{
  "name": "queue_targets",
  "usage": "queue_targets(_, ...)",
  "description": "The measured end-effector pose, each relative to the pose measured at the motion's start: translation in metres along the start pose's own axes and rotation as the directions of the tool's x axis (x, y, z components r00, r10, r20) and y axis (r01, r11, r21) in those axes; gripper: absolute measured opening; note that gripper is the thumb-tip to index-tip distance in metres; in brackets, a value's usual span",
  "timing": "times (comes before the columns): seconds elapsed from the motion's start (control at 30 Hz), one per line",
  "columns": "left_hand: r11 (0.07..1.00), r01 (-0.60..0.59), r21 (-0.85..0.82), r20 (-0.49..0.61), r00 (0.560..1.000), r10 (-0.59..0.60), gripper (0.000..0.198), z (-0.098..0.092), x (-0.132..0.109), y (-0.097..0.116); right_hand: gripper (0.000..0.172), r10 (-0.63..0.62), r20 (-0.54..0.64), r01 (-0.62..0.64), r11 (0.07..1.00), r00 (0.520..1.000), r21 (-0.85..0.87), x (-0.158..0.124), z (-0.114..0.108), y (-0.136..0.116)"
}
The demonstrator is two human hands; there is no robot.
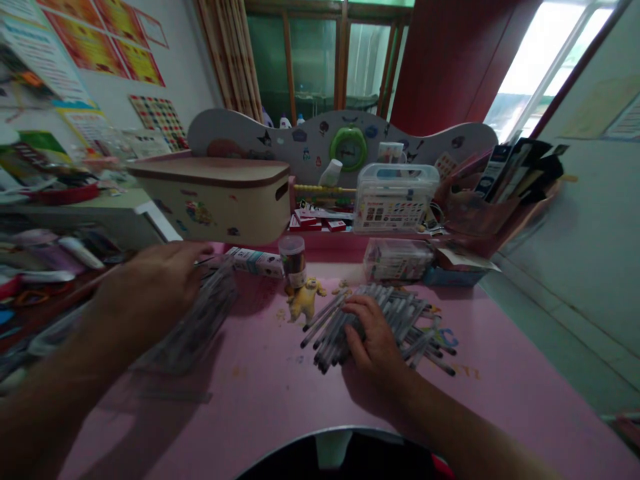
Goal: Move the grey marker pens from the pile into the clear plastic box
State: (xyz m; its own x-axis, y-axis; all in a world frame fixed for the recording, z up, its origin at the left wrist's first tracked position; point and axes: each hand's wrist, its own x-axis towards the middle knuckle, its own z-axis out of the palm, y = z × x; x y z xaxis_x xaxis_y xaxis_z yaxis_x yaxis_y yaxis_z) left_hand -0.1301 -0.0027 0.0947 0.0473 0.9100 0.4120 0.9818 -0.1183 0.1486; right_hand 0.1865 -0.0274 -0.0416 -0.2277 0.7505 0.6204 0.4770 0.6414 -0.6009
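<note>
A heap of clear-barrelled pens (400, 310) with dark tips lies on the pink desk (280, 413). My right hand (367, 333) rests on its near side, with the fingers curled over some of the pens. At the left, my left hand (150, 287) is blurred by motion. Its fingers are closed at the upper edge of a see-through plastic box (200, 327), which stands tilted above the desk. Smearing hides what is inside that box.
Behind the pens stand a clear lidded case (397, 257), a blue box (455, 275) and a small clear jar (293, 260). A cream storage bin (215, 207) sits at the back left. A handled plastic case (395, 200) stands on the back shelf. A dark rounded object (380, 457) lies at the near edge.
</note>
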Motion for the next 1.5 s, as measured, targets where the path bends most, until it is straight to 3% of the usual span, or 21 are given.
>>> queue_targets(0.1,0.951,-0.114,-0.289,0.064,0.988,0.137,0.025,0.03,-0.011,0.034,0.038,-0.007,-0.002,0.007,1.0,1.0,0.001,0.0,0.0,0.0)
queue_targets(0.2,0.786,0.003,-0.618,0.23,0.957,0.177,0.01,0.074,-0.018,0.06,0.039,-0.012,-0.004,0.012,1.0,1.0,-0.003,0.0,0.0,0.0)
queue_targets(0.27,0.763,0.075,-0.642,0.312,0.935,0.17,0.008,0.1,-0.02,0.074,0.038,-0.005,-0.011,0.005,1.0,1.0,-0.005,0.001,0.0,0.0)
queue_targets(0.33,0.801,0.102,-0.591,0.365,0.918,0.152,0.012,0.119,-0.019,0.083,0.038,0.0,-0.015,0.0,1.0,1.0,-0.011,0.001,-0.001,0.001)
queue_targets(0.53,0.846,0.117,-0.521,0.416,0.9,0.131,0.012,0.145,-0.015,0.09,0.039,-0.041,-0.039,0.04,0.999,0.998,-0.037,0.001,-0.005,-0.002)
queue_targets(0.7,0.872,0.129,-0.473,0.407,0.909,0.086,0.011,0.15,-0.014,0.085,0.04,-0.075,-0.042,0.072,0.995,0.996,-0.073,0.0,-0.005,-0.004)
queue_targets(0.87,0.841,0.091,-0.533,0.351,0.928,0.123,0.009,0.129,-0.007,0.081,0.042,-0.066,-0.084,0.051,0.985,0.994,-0.166,0.001,-0.002,0.001)
queue_targets(1.03,0.673,0.036,-0.739,0.268,0.932,0.244,0.013,0.093,-0.012,0.088,0.056,-0.078,-0.145,0.029,0.949,0.986,-0.313,0.005,-0.001,0.01)
queue_targets(1.17,0.538,0.142,-0.831,0.311,0.92,0.239,0.012,0.08,-0.019,0.096,0.035,-0.101,-0.04,0.08,0.93,0.994,-0.359,0.006,-0.002,0.014)
queue_targets(1.23,0.434,0.213,-0.875,0.32,0.928,0.19,0.012,0.08,-0.022,0.1,0.024,-0.056,0.034,0.064,0.947,0.998,-0.315,0.005,-0.003,0.01)
queue_targets(1.37,0.169,0.273,-0.947,0.292,0.952,0.094,0.018,0.088,-0.034,0.115,0.025,0.097,0.132,-0.087,0.993,0.987,-0.08,0.006,-0.006,-0.006)
queue_targets(1.5,0.078,0.238,-0.968,0.245,0.964,0.104,0.021,0.106,-0.05,0.133,0.026,0.116,0.258,-0.182,0.951,0.959,0.25,0.007,-0.007,-0.014)
